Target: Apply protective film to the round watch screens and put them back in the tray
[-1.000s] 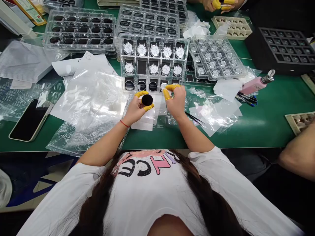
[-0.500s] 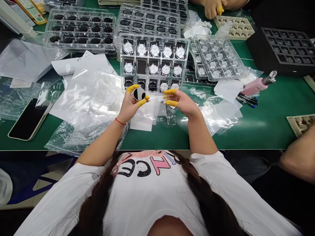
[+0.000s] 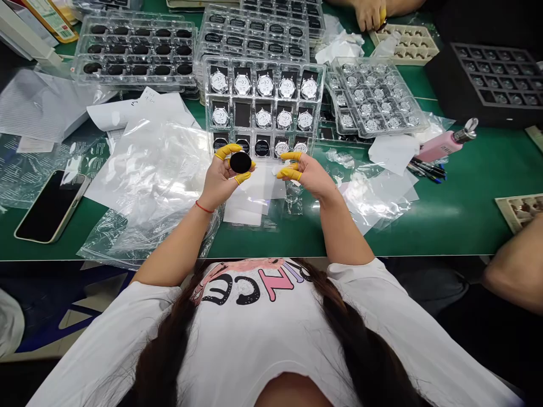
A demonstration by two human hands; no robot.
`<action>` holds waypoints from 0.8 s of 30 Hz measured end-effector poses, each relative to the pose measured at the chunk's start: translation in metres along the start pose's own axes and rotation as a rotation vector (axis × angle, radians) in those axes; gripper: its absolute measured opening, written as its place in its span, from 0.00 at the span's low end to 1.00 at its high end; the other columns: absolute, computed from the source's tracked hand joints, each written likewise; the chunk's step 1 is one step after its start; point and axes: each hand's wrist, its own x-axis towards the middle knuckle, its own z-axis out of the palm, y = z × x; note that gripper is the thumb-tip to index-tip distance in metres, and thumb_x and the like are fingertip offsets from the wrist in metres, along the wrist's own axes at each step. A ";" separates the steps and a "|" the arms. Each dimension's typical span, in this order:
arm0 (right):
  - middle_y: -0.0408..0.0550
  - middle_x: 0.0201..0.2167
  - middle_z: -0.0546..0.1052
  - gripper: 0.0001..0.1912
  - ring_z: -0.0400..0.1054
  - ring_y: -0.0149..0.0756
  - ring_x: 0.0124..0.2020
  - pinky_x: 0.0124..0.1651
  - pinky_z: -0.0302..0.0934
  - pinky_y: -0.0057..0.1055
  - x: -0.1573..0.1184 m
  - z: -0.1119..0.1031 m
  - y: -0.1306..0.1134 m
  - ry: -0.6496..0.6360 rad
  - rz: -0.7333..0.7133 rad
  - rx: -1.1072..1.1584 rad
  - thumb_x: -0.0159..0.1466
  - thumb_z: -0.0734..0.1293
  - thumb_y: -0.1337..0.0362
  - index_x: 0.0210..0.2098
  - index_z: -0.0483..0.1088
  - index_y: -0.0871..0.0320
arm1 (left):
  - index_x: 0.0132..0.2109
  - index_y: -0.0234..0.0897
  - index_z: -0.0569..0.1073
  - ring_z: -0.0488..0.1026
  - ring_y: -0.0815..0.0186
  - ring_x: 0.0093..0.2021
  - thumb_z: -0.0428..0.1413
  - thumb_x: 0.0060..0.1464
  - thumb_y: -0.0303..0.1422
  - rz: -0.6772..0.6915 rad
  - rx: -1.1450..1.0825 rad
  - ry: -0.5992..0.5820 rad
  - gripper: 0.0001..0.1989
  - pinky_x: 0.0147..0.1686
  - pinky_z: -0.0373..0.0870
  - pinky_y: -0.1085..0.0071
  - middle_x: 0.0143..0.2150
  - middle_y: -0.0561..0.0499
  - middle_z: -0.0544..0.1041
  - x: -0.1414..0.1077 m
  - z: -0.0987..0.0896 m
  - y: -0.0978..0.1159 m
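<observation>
A green bench (image 3: 458, 220) is carrying a clear watch tray (image 3: 253, 115); near it, the left hand (image 3: 218, 180) is pinching a round black watch face (image 3: 240, 163). Whether the right hand (image 3: 313, 175) is holding anything is unclear.

The round, black-faced disc (image 3: 240, 162) is held aloft.

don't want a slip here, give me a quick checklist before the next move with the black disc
1. Black disc held in the left hand: ok.
2. Yellow finger covers worn on both hands: ok.
3. Right hand free of small items: cannot tell, its fingertips are too small to judge.
4. Every slot of the upright tray showing a round piece: not ok, middle row, second from left shows only black backing.
5. Phone away from both hands: ok, far to the left.
</observation>
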 end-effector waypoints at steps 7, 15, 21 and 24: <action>0.45 0.37 0.78 0.08 0.71 0.32 0.39 0.49 0.67 0.38 0.002 -0.010 -0.004 0.131 -0.041 -0.050 0.57 0.72 0.61 0.36 0.74 0.56 | 0.54 0.42 0.61 0.82 0.62 0.44 0.69 0.43 0.45 -0.052 -0.036 -0.015 0.35 0.51 0.78 0.62 0.41 0.50 0.79 0.001 0.000 0.003; 0.44 0.33 0.77 0.04 0.69 0.32 0.35 0.41 0.64 0.35 0.001 -0.007 -0.001 0.098 -0.039 -0.151 0.55 0.72 0.65 0.29 0.73 0.57 | 0.54 0.41 0.61 0.82 0.62 0.44 0.69 0.44 0.43 -0.109 -0.057 -0.053 0.35 0.51 0.79 0.62 0.40 0.51 0.79 0.001 0.003 -0.001; 0.45 0.34 0.77 0.06 0.68 0.32 0.34 0.40 0.65 0.35 0.002 -0.006 -0.001 0.130 -0.037 -0.156 0.53 0.73 0.65 0.29 0.73 0.57 | 0.54 0.41 0.60 0.82 0.60 0.45 0.69 0.44 0.42 -0.146 -0.082 -0.089 0.35 0.51 0.78 0.60 0.39 0.50 0.79 0.001 0.003 -0.005; 0.44 0.33 0.78 0.08 0.69 0.33 0.34 0.41 0.66 0.36 0.004 -0.009 0.002 0.159 -0.044 -0.159 0.52 0.73 0.64 0.32 0.74 0.56 | 0.54 0.42 0.61 0.82 0.61 0.45 0.69 0.44 0.42 -0.129 -0.103 -0.081 0.35 0.51 0.79 0.61 0.39 0.51 0.79 0.001 0.004 -0.004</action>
